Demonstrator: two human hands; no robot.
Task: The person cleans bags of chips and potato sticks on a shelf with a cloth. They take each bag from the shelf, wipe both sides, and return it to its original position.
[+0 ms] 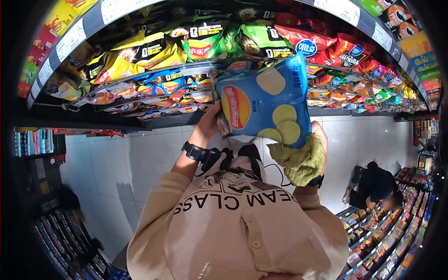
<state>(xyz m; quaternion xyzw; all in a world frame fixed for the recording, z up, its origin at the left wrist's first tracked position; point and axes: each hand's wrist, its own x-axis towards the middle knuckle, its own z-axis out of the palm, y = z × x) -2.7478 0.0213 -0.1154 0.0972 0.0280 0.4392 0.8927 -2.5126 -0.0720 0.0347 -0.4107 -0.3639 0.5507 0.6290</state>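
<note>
Holds a blue chip bag (261, 105) upright near the centre of the frame, already off the shelf (161, 122) but not set down. Clamps the bag's left edge in the fingers of the left hand (210, 122). Has the right hand (320, 134) at the lower right edge, beside a bunched green cloth (303, 163) — cannot tell how closed, with the fingers mostly hidden. Shows no sign of replacement among the other chip bags (149, 51) across the top.

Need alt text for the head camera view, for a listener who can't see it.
A person's left hand and right hand hold up a blue bag of potato chips, with a green cloth bunched at the right hand. Behind it, store shelves hold colorful snack bags; another person is at lower right, near more stocked shelves.
</note>
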